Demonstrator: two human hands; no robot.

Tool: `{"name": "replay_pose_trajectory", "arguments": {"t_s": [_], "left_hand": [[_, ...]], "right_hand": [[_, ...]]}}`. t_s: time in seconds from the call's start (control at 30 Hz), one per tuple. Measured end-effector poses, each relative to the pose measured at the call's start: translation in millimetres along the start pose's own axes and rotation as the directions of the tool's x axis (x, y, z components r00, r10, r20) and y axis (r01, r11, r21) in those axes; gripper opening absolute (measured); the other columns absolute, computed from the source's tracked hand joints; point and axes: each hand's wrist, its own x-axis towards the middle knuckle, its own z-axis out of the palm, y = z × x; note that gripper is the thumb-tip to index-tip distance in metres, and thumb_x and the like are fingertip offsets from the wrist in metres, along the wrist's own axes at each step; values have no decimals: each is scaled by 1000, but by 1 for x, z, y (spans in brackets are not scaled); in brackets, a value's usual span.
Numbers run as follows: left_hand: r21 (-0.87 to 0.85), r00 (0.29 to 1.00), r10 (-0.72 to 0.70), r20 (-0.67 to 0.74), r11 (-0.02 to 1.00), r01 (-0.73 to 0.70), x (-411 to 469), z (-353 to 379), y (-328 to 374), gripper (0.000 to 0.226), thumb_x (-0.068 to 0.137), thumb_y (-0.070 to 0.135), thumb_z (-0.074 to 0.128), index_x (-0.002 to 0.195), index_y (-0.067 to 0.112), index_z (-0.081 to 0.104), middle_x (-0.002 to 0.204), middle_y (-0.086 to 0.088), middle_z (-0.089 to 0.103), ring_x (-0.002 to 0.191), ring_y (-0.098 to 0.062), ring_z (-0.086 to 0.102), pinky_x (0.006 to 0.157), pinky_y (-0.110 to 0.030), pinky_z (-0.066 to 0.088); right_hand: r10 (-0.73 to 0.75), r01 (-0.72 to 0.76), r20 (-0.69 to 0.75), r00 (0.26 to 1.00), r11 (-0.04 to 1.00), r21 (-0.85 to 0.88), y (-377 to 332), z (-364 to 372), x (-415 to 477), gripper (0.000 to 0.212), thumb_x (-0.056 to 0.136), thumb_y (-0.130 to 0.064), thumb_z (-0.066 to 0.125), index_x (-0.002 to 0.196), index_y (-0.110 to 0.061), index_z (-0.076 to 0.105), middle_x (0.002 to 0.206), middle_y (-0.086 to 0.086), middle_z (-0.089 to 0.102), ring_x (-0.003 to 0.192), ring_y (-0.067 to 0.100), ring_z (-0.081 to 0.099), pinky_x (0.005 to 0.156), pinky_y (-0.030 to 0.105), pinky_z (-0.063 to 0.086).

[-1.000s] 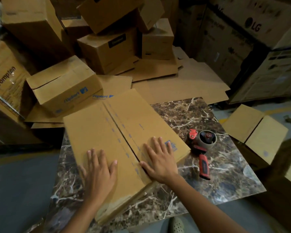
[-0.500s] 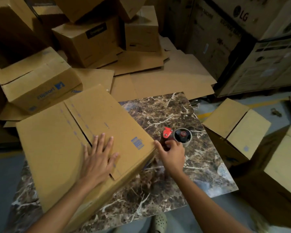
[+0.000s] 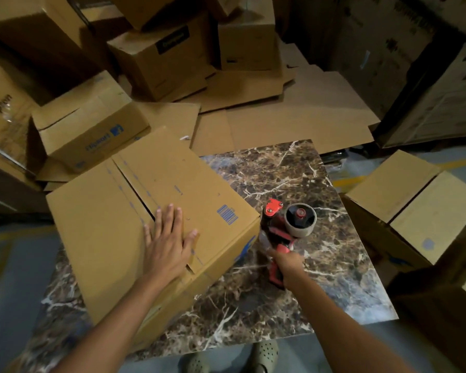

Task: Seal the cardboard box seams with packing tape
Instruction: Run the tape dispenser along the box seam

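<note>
A brown cardboard box [image 3: 105, 238] lies on the marble table [image 3: 320, 278], its two top flaps closed with a seam running from far left to near right. My left hand [image 3: 170, 243] rests flat on the flaps across the near end of that seam. A red tape dispenser [image 3: 283, 232] with a roll of tape sits just right of the box's right corner. My right hand [image 3: 288, 263] is shut on its red handle, the head pointing toward the box.
Stacked cardboard boxes [image 3: 89, 125] and flattened sheets [image 3: 293, 122] crowd the far side and left. An open box [image 3: 412, 203] stands right of the table. Tall printed cartons [image 3: 414, 63] rise at the back right. My sandalled feet [image 3: 264, 354] show below the table's near edge.
My right hand left the box top, reached to the dispenser and gripped its handle, lifting its head toward the box corner. My left hand slid right onto the seam. The view shifted.
</note>
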Motion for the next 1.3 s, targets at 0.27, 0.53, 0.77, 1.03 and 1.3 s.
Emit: {"name": "replay_pose_trajectory", "arguments": {"t_s": [0.27, 0.53, 0.77, 1.03, 1.3], "left_hand": [[-3, 1000, 10, -14, 1000, -10, -2, -7, 2, 89, 85, 72, -12, 156, 21, 5, 163, 2, -6, 151, -23, -9, 119, -54, -5], [-155, 996, 87, -29, 984, -90, 19, -29, -18, 65, 99, 57, 9, 140, 27, 49, 158, 1, 30, 149, -21, 16, 117, -57, 7], [-120, 980, 106, -168, 985, -127, 106, -79, -113, 69, 96, 53, 14, 127, 11, 59, 143, -17, 47, 136, -33, 39, 107, -48, 33], [-121, 965, 137, 226, 986, -111, 208, -81, -237, 66, 90, 72, 25, 151, 46, 20, 164, 7, 0, 151, -27, 3, 116, -61, 10], [-47, 981, 62, 186, 997, -54, 167, -58, -248, 64, 91, 71, 13, 151, 50, 4, 164, 5, 5, 144, -37, 19, 109, -60, 26]], "right_hand": [[-154, 175, -88, 984, 931, 322, -59, 7, -28, 19, 72, -12, 76, 70, -3, 60, 62, 16, 59, 54, 25, 56, 53, 37, 45], [-446, 454, -86, 891, 863, 220, -122, 62, -95, 14, 69, -12, 72, 63, -3, 62, 61, 17, 64, 55, 27, 61, 56, 41, 50], [-521, 506, 105, 847, 851, 139, -116, 163, -135, 24, 77, -4, 68, 54, -8, 62, 51, 11, 62, 51, 25, 58, 54, 36, 47], [-541, 556, 167, 824, 829, -55, -90, 232, -140, 42, 73, -50, 81, 74, -11, 65, 53, 5, 66, 44, 17, 60, 46, 32, 49], [-575, 625, 248, 780, 705, -335, -95, 231, -126, 52, 72, -62, 74, 71, -11, 65, 53, 7, 68, 45, 21, 64, 49, 36, 53]]}}
